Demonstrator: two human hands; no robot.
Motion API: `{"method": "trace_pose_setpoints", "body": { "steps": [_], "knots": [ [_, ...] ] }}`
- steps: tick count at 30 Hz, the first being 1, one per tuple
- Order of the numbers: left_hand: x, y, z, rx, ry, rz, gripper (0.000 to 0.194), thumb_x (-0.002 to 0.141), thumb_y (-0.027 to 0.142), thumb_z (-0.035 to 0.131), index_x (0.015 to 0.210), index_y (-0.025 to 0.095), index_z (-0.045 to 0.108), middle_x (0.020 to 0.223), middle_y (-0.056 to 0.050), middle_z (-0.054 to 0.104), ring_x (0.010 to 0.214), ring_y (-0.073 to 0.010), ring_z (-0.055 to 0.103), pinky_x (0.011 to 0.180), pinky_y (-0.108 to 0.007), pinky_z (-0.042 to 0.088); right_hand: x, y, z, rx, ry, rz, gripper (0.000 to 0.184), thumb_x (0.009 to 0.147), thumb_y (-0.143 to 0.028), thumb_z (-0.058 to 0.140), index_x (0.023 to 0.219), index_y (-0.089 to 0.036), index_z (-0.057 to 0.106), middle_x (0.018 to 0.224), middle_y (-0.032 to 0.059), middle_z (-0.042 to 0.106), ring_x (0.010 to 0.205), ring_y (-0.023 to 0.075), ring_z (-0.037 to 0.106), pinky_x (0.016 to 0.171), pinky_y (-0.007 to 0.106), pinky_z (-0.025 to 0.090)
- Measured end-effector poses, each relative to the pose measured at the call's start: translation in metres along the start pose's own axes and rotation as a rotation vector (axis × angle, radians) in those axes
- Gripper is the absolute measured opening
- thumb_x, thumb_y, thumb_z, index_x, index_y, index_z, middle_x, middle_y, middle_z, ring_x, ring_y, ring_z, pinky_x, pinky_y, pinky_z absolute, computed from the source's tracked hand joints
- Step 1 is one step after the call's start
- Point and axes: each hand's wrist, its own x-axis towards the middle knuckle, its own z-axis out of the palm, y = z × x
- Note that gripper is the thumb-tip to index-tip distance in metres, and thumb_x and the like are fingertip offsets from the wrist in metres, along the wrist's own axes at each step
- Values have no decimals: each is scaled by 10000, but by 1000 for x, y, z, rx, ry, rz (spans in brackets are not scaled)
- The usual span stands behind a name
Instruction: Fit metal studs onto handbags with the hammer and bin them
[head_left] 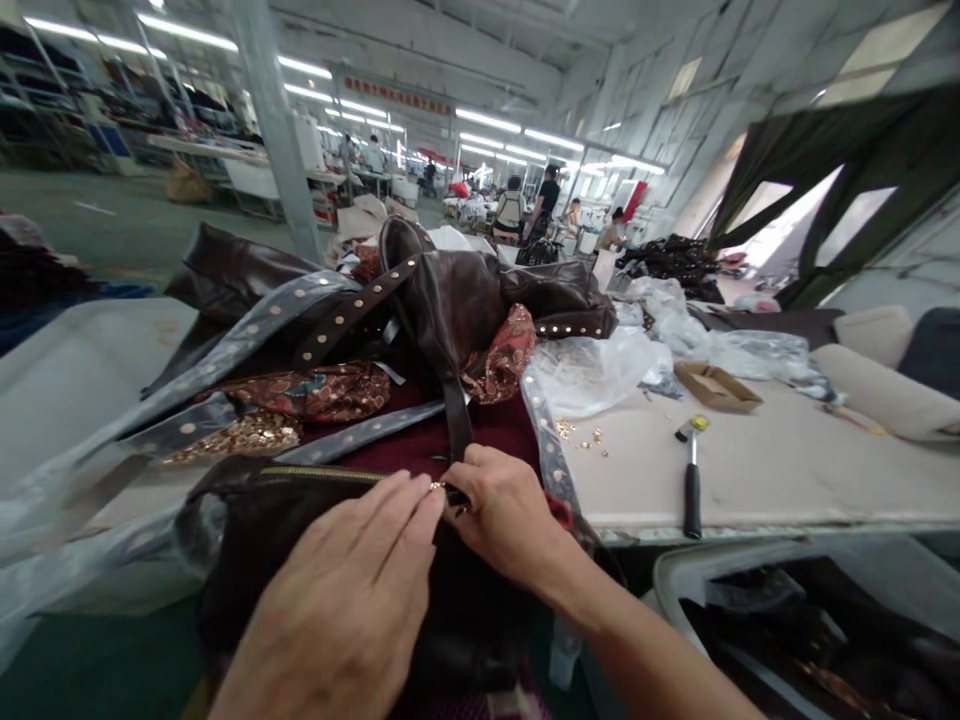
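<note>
Where the near bag lies across the front, close to the wearer, its brass zip faces upward, probably so that both hands can reach it. The left hand is laid over the top edge, fingers straight and together rather than gripping, apparently to steady the leather. Against its fingertips, the right hand is closed, thumb and fingers pinching the bag beside the zip's end; whether they hold a tab or a fold is hidden. That pairing likely keeps the edge firm from one side while the other is worked finely. At the lower right, a tub of dark pieces stands beside the table, presumably within easy reach. The hammer lies with its handle toward the wearer, as if ready to be picked up. Gold studs are scattered on the cloth beyond, and a heap of gold pieces sits left. Film-wrapped straps trail between them, the film perhaps guarding their studs. Farther back are patterned linings, other bags, clear plastic and an open box; people are in the distance under strip lights.
</note>
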Motion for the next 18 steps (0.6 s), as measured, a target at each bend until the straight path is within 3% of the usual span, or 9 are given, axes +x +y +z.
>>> {"method": "trace_pose_setpoints", "body": {
  "steps": [2, 4, 7, 9, 12, 14, 16, 18],
  "knots": [
    [0, 1, 35, 94, -18, 19, 400, 980, 166, 412, 1326, 19, 548, 1327, -173, 608, 1229, -290, 553, 1049, -404, 364, 20, 6, 15, -51, -22, 25, 85, 882, -249, 687, 825, -187, 678, 838, 24, 628, 757, 168, 584, 636, 282, 380],
    [-6, -10, 67, 131, -44, 0, 390, 983, 130, 379, 1311, 13, 554, 1312, -165, 625, 1224, -273, 562, 993, -388, 385, 31, 14, 30, -72, -40, 58, 90, 908, -265, 665, 876, -190, 701, 859, 34, 645, 762, 180, 600, 639, 285, 402],
    [-20, -28, 95, 89, -119, -9, 418, 974, 99, 375, 1360, 66, 533, 1363, -131, 593, 1254, -249, 537, 988, -378, 370, 30, 23, 44, -36, -26, 50, 183, 930, -215, 646, 1105, -207, 698, 950, 46, 678, 851, 202, 621, 735, 293, 463],
    [-25, -33, 101, 34, -153, -46, 448, 963, 93, 382, 1389, 110, 521, 1379, -116, 567, 1258, -245, 518, 1001, -377, 355, 21, 24, 46, -7, 10, 4, 273, 946, -171, 617, 1214, -197, 656, 1004, 61, 694, 904, 222, 608, 812, 326, 483],
    [-23, -30, 99, -24, -160, -96, 497, 928, 69, 378, 1380, 187, 545, 1356, -86, 560, 1250, -236, 507, 996, -372, 353, 1, 21, 39, 79, 43, -41, 221, 977, -146, 551, 1154, -195, 673, 1023, 58, 715, 915, 241, 584, 858, 377, 496],
    [-19, -26, 97, -45, -171, -129, 521, 904, 64, 384, 1361, 234, 568, 1327, -59, 575, 1238, -225, 512, 981, -366, 361, -16, 24, 28, 204, 33, -79, 202, 976, -170, 571, 1146, -215, 672, 1088, 34, 722, 1024, 249, 584, 946, 390, 492],
    [-14, -24, 95, -44, -192, -155, 541, 883, 62, 386, 1346, 260, 584, 1294, -45, 593, 1210, -217, 529, 959, -361, 374, -39, 39, 12, 332, 26, -109, 220, 978, -252, 603, 1192, -242, 651, 1165, 10, 714, 1162, 234, 572, 1028, 361, 476],
    [-11, -24, 95, -30, -209, -167, 554, 868, 61, 384, 1334, 269, 598, 1266, -47, 607, 1171, -217, 547, 940, -363, 387, -67, 72, -3, 349, 111, 4, 227, 996, -339, 574, 1201, -271, 644, 1175, -2, 715, 1161, 200, 607, 995, 307, 506]
  ]
}}
